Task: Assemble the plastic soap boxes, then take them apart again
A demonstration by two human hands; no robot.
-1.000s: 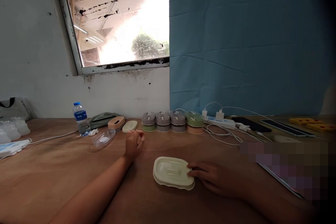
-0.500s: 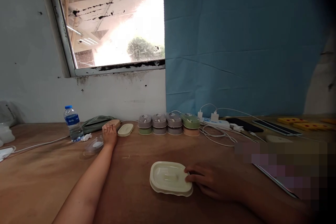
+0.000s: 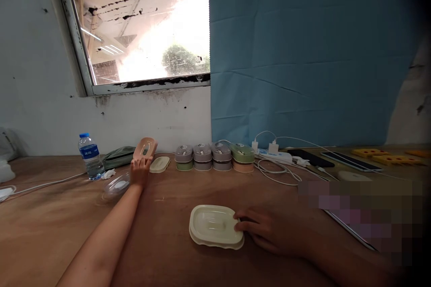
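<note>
At the back of the table my left hand (image 3: 140, 171) grips the near edge of a peach oval plastic dish (image 3: 146, 148), which is tilted up with its hollow side facing me. Just right of it a cream oval plastic piece (image 3: 159, 164) lies on the table. Close to me, a larger cream plastic dish (image 3: 214, 225) rests flat, with a raised rim and ridges in its middle. The thumb and fingers of my right hand (image 3: 261, 231) pinch its right end.
Several two-tier oval boxes (image 3: 202, 157) stand in a row by the wall. A water bottle (image 3: 90, 157), a green pouch (image 3: 117, 157) and a clear plastic container (image 3: 116, 186) are on the left. Right of the boxes lie a power strip (image 3: 274, 155), white cables (image 3: 278, 175) and phones (image 3: 352, 161).
My left hand has raised the peach dish from lying low to tilted up. My right hand stays on the cream dish. The view has shifted slightly.
</note>
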